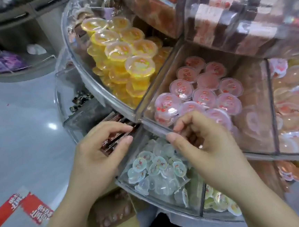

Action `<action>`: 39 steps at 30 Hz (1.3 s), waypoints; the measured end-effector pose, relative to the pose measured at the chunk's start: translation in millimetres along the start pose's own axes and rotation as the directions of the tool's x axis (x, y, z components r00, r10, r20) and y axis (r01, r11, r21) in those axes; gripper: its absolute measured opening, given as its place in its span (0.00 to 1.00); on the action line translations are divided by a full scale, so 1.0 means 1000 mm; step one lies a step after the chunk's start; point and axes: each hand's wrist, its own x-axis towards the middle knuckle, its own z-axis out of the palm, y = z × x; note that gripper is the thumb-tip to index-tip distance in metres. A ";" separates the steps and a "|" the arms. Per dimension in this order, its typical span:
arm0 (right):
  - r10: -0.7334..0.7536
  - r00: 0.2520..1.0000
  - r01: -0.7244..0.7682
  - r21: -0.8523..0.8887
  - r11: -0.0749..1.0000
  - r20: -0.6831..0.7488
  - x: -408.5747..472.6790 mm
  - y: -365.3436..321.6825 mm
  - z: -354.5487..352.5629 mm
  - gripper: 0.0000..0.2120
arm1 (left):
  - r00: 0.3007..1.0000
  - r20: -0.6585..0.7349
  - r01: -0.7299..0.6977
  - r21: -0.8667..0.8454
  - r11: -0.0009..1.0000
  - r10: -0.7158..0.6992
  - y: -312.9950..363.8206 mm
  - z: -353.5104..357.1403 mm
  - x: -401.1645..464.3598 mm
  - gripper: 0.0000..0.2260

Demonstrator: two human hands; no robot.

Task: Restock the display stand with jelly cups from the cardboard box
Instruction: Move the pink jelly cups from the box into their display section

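Observation:
The round clear display stand [97,92] has wedge compartments on several tiers. One compartment holds pink jelly cups [203,95] with lids up; the compartment to its left is piled with yellow jelly cups [121,48]. My right hand [208,150] hovers at the front rim of the pink compartment, fingers curled and apart, with nothing in it. My left hand [100,155] is beside it over brown packets [114,141], also holding nothing. The cardboard box [114,214] sits low under my left forearm, with pink cups inside.
A lower tier holds pale clear-blue cups [157,167] and yellow-green ones [217,199]. Orange cups [293,111] fill the right compartment. Wrapped bars [227,21] fill the upper tier. A red-and-white package [23,206] lies on the grey floor at the left.

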 end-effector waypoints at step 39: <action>0.668 0.253 0.435 -0.699 0.567 0.699 -0.077 0.624 0.613 0.19 | 0.239 0.264 0.178 0.934 0.309 -0.934 -0.693 0.152 -0.389 0.12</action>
